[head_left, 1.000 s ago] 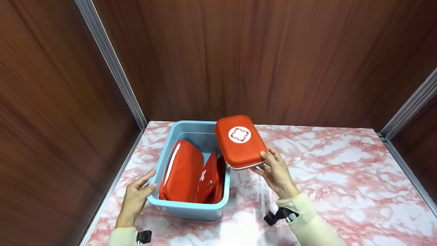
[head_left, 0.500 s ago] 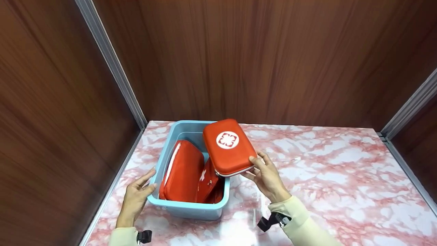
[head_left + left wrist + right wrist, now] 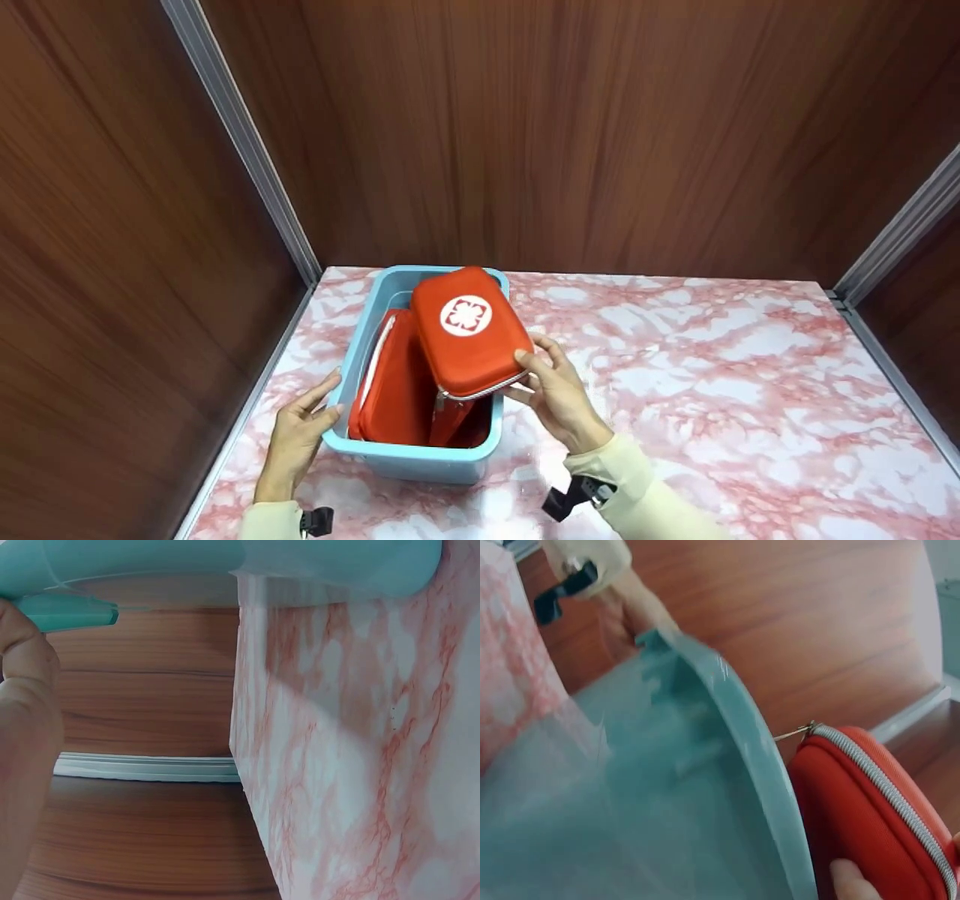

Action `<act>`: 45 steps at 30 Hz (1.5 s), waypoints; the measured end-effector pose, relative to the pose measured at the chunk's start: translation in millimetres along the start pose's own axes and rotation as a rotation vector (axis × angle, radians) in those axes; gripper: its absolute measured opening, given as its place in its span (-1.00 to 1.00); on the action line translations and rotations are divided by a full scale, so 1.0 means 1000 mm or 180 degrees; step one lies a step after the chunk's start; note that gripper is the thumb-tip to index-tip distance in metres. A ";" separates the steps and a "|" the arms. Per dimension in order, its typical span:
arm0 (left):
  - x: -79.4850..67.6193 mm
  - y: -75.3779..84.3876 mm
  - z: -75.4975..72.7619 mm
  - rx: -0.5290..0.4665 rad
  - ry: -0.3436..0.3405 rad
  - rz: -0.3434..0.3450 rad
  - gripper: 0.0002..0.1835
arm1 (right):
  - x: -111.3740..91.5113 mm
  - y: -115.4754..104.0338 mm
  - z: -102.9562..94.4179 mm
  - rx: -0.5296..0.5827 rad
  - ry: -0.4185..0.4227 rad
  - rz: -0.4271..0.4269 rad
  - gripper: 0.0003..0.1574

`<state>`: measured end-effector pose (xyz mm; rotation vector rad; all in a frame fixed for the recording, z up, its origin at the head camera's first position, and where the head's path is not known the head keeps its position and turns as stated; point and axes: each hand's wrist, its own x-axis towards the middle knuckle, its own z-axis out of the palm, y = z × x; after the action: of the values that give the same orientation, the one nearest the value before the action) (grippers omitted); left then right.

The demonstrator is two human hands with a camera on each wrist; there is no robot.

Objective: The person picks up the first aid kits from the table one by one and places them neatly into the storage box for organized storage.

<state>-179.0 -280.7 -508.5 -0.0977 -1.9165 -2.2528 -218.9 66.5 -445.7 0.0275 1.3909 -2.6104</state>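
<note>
Between thumb and fingers my right hand [image 3: 564, 401] holds a red hard-shell first-aid case [image 3: 469, 334] by its near right corner. A white round emblem marks its top, and a zipper [image 3: 892, 799] runs round its side in the right wrist view. The case hangs tilted over a light-blue plastic bin [image 3: 420, 452]. With thumb and fingers my left hand [image 3: 294, 442] grips the bin's left rim; the left wrist view shows part of that hand [image 3: 30, 660] at the rim. Inside the bin a red pouch [image 3: 394, 390] leans on the left, beside another red pouch [image 3: 448, 424] partly hidden under the case.
The bin stands on a pink-and-white marbled table [image 3: 712, 390] near its left side. Brown wood-grain panels [image 3: 525, 135] rise behind and on both sides, with a grey metal strip [image 3: 247, 142] at the back left corner.
My right hand has carried the red case to the left and slightly nearer, from the bin's right side to over its middle. My left hand has stayed on the rim.
</note>
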 end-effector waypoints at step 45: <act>0.001 0.000 0.000 0.0210 0.0102 -0.0063 -0.44 | -0.018 0.044 0.079 -0.0207 0.0568 -0.0476 -0.57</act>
<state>-179.8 -280.9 -508.7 -0.0336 -1.9818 -2.1873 -188.6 -19.7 -435.6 0.1571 1.5940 -2.7395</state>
